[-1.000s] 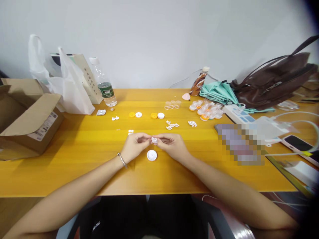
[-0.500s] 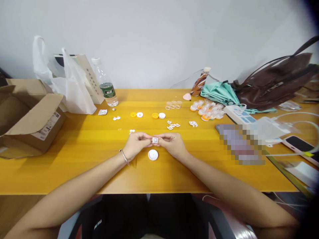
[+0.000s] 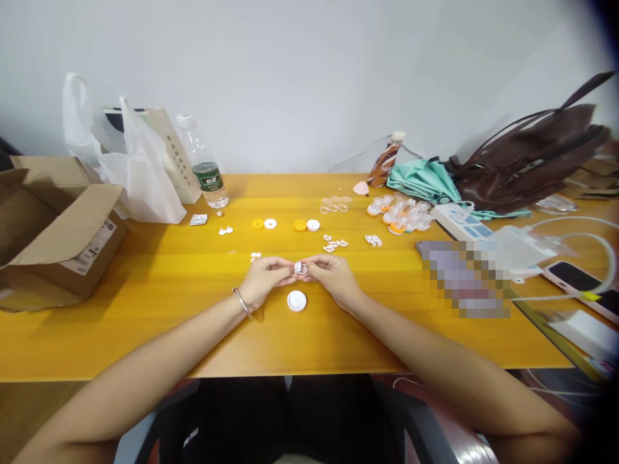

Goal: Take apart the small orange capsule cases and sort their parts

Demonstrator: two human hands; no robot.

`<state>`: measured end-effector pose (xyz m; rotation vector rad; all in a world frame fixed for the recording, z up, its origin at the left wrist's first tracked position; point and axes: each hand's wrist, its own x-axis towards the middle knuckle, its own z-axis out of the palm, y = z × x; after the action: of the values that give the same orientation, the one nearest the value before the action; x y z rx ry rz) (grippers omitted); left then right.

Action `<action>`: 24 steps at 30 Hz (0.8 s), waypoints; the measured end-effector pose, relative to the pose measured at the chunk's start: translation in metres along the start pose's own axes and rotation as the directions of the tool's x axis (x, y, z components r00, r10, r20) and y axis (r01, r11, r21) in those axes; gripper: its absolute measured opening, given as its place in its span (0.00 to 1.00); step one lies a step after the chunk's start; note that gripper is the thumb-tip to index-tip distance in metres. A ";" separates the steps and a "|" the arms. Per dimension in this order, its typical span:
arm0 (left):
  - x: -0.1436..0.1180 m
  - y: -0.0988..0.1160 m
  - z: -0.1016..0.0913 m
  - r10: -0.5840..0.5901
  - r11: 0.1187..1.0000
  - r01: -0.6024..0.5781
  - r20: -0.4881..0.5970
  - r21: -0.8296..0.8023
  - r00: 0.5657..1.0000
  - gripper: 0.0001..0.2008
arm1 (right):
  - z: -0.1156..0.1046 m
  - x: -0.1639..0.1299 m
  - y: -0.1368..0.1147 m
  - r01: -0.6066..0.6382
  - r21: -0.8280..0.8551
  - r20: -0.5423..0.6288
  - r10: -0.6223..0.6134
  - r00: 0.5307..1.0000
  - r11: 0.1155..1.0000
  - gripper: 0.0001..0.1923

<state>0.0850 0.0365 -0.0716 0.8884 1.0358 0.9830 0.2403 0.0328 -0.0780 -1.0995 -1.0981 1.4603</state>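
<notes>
Between my fingertips is a small white plastic part (image 3: pixel 300 267) with cut-outs, its finer details too small to make out. My left hand (image 3: pixel 267 279), with a bracelet at the wrist, pinches it from the left. From the other side my right hand (image 3: pixel 334 279) grips it between thumb and fingers. Just below both hands a round white disc (image 3: pixel 296 301) lies flat on the table. Beyond them are several loose white openwork pieces (image 3: pixel 333 244), another white cluster (image 3: pixel 373 240), yellow discs (image 3: pixel 300 225) and white discs (image 3: pixel 313 225).
Several clear-topped orange and white pieces (image 3: pixel 400 214) stand back right, beside clear rings (image 3: pixel 333 207). A cardboard box (image 3: pixel 91 251), plastic bag (image 3: pixel 145 174) and water bottle (image 3: pixel 209 177) occupy the left. A power strip (image 3: pixel 459 222), cables and brown bag (image 3: pixel 527 161) lie right.
The white part has turned between my fingertips and shows a different side. Both hands stay in nearly the same place, and the disc below them has not moved.
</notes>
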 end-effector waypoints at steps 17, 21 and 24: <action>0.007 -0.002 -0.011 0.281 0.897 -0.357 0.288 0.260 0.916 0.18 | -0.011 0.008 0.001 -0.036 0.074 0.122 0.027 0.992 0.997 0.13; 0.010 -0.005 -0.013 0.316 0.852 -0.413 0.313 0.322 0.896 0.14 | -0.009 0.005 0.000 -0.002 0.018 0.155 -0.001 0.988 1.000 0.14; 0.012 -0.004 -0.014 0.332 0.854 -0.411 0.272 0.321 0.903 0.13 | -0.007 0.003 -0.001 0.048 -0.015 0.165 -0.045 0.985 0.999 0.13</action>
<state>0.0748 0.0481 -0.0824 1.5222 0.8982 1.0013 0.2470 0.0367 -0.0790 -0.9730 -1.2475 1.5276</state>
